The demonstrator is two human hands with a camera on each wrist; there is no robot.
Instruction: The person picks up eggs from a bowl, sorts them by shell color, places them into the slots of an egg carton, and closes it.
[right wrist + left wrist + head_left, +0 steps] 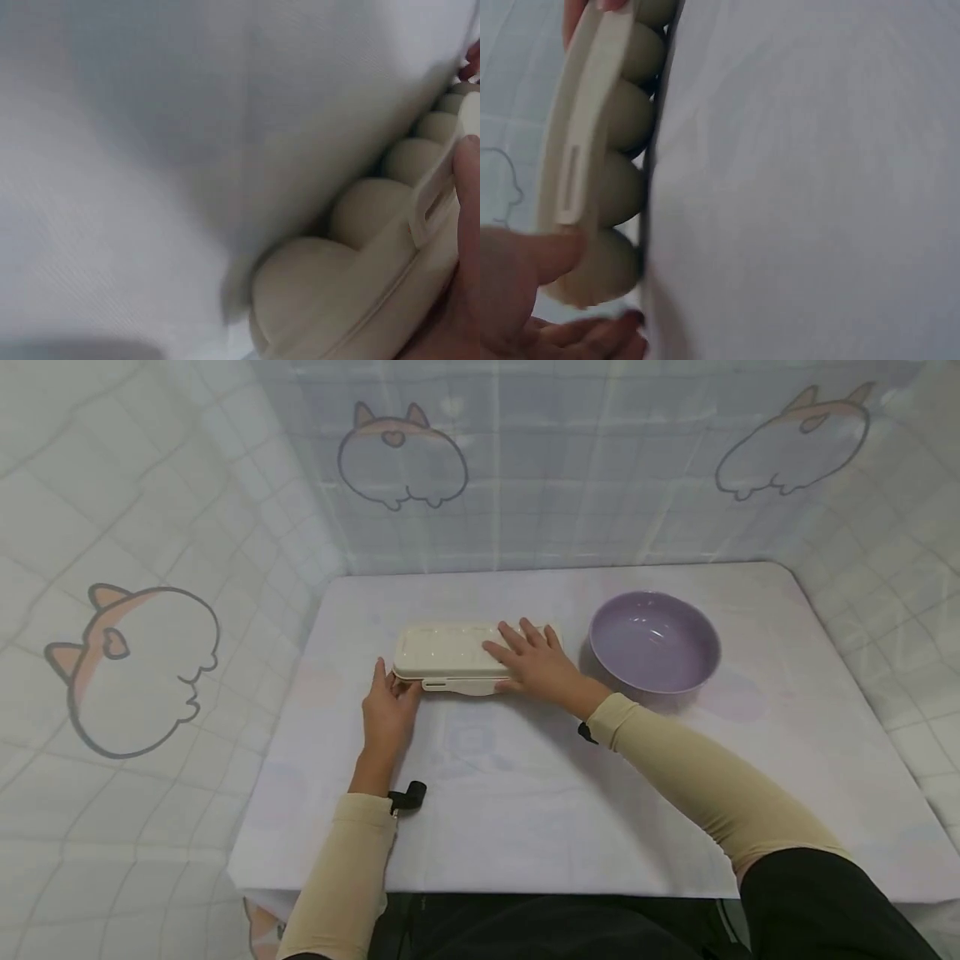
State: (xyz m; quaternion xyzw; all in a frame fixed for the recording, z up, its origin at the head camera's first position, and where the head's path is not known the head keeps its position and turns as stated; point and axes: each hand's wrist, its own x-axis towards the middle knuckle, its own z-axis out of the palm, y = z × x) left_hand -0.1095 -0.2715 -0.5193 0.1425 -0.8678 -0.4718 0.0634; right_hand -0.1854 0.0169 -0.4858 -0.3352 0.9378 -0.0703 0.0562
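A cream plastic egg box (446, 650) with a closed lid lies on the table, long side toward me. Along its front runs a slotted flap (577, 161), and below the lid its rounded egg cups (626, 116) bulge out, resting on the cloth. My left hand (387, 714) grips the box's left end, the thumb at the front corner and the other fingers round the end, partly hidden. Over the right part of the lid, my right hand (542, 667) rests with spread fingers, its thumb (469, 187) on the front edge by the flap.
Just right of the egg box stands a round purple bowl (654, 643), close to my right wrist. White cloth covers the table (525, 827). Curtains with printed corgi drawings (402, 460) hang behind and at both sides.
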